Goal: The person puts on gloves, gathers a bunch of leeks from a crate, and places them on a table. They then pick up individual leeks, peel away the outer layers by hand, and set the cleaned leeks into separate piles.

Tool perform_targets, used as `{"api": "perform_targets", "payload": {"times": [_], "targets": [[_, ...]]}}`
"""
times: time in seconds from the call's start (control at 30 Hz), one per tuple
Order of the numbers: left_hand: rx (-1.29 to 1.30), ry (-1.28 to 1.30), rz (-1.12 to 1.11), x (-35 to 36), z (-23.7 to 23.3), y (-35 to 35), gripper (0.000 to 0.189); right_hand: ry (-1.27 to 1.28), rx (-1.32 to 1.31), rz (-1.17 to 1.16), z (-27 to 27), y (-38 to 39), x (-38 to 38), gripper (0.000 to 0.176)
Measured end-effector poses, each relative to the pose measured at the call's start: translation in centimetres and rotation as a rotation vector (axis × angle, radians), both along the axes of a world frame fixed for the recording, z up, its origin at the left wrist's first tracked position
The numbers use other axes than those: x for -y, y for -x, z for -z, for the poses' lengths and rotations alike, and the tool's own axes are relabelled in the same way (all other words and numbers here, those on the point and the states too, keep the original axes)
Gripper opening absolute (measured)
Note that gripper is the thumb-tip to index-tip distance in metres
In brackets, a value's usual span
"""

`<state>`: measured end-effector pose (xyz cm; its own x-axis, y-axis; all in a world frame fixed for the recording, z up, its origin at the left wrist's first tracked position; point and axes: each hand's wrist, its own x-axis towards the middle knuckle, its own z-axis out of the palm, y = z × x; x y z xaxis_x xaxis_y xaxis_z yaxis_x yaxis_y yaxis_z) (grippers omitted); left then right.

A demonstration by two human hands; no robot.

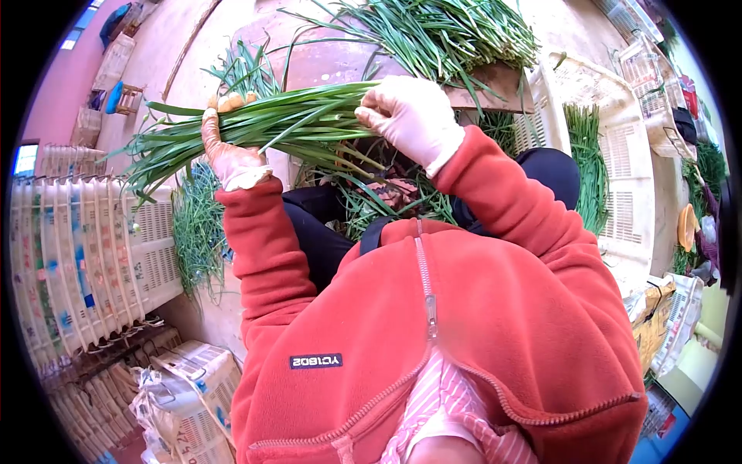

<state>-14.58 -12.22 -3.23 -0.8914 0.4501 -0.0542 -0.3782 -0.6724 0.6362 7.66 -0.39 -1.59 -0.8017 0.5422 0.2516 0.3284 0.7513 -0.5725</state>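
My left hand (232,151), in a thin light glove, is wrapped around a bunch of garlic chives (301,116) held level in front of me. The leaf tips droop out to its left. At the bunch's right end my right hand (413,120), also gloved, is closed with thumb and fingers pinching stems; its fingertips are partly hidden. A big pile of garlic chives (448,35) lies beyond on a low board (328,66). Loose leaves (359,209) and scraps lie between my knees below the bunch.
To the right stands a white plastic crate (626,178) with chives (587,166) in it. More thin greens (197,224) lie at the left beside stacked white crates (85,255). Another crate (197,387) is at the lower left. A small stool (130,99) stands far left.
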Motion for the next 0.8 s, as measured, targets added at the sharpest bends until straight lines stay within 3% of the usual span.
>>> {"api": "perform_targets", "payload": {"times": [0.07,0.13,0.2,0.27,0.33,0.4,0.47,0.5,0.53,0.6,0.67,0.73,0.77,0.8], "targets": [[0.02,0.029,0.021,-0.3,0.2,-0.4,0.029,-0.314,-0.158,0.002,0.0,0.1,-0.1,0.03],[0.003,0.067,0.055,-0.9,0.2,-1.4,0.03,-0.417,-0.27,-0.045,0.4,1.3,-0.1,0.04],[0.006,0.053,0.088,-1.8,0.0,-2.7,0.03,-0.419,-0.23,-0.121,0.4,1.9,-0.1,0.036],[0.048,0.036,0.119,-2.2,0.7,-2.5,0.03,-0.345,-0.42,-0.244,1.8,2.6,-1.3,0.026],[0.074,0.032,0.131,-2.1,0.8,-2.3,0.03,-0.024,-0.56,-0.394,2.6,2.2,-2.3,0.018],[0.104,0.052,0.122,-1.9,0.7,-1.8,0.031,1.088,-0.592,-0.348,2.2,-0.4,-2.1,0.02],[0.067,0.087,0.066,-1.9,1.0,-1.2,0.031,1.141,-0.714,-0.335,1.7,-3.6,-3.8,0.027],[0.108,0.02,0.137,-1.4,2.3,1.0,0.03,1.121,-0.674,-0.18,2.0,-5.2,-5.0,0.028],[0.143,-0.225,0.358,-0.3,4.6,4.1,0.031,1.097,-0.632,-0.023,2.4,-6.9,-6.3,0.028],[0.211,0.021,0.116,-0.3,2.8,3.1,0.023,0.941,-0.669,0.147,3.6,-11.1,-8.9,0.028],[0.181,0.063,0.094,0.3,1.8,2.6,0.025,0.998,-0.587,0.15,5.6,-15.4,-12.3,0.029],[0.153,0.117,0.021,0.5,1.3,2.5,0.024,0.219,0.291,0.504,6.1,-16.9,-13.2,0.029],[0.171,0.063,0.037,0.3,0.9,2.3,0.023,-0.204,0.233,0.447,5.5,-16.2,-12.0,0.025],[0.173,0.059,0.044,0.1,0.7,2.0,0.023,-0.102,0.062,0.362,4.6,-15.0,-11.1,0.021]]}}
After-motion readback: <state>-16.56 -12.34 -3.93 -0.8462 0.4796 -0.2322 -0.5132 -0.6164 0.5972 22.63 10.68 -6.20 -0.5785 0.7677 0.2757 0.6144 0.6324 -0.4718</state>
